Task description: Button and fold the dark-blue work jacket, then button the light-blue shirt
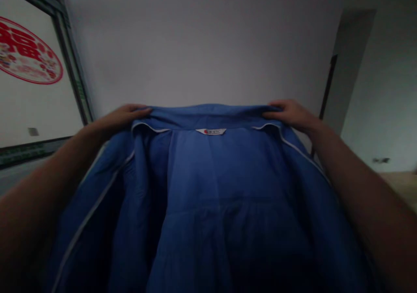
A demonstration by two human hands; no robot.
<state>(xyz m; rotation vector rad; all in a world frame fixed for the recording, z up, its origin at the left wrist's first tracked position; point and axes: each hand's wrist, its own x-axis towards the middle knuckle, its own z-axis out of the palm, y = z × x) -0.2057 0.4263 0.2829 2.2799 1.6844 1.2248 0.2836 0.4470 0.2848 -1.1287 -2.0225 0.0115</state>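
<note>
A blue jacket (224,171) hangs spread in front of me, its inside facing me and its front open. White piping runs along both front edges, and a small white label (211,132) sits below the collar at the middle. My left hand (128,113) is closed on the collar's left end, thumb on the near side. At the collar's right end, my right hand (285,113) pinches the cloth in the same way. The collar stretches nearly level between the two hands. The jacket's lower part is dark and runs out of view at the bottom.
Behind the jacket stands a plain pale wall (202,50). To the left is a dark-framed window (70,63) with a red oval sticker (32,54). A thin dark pole (328,84) rises near the wall recess on the right, with a wall socket (381,160) farther right.
</note>
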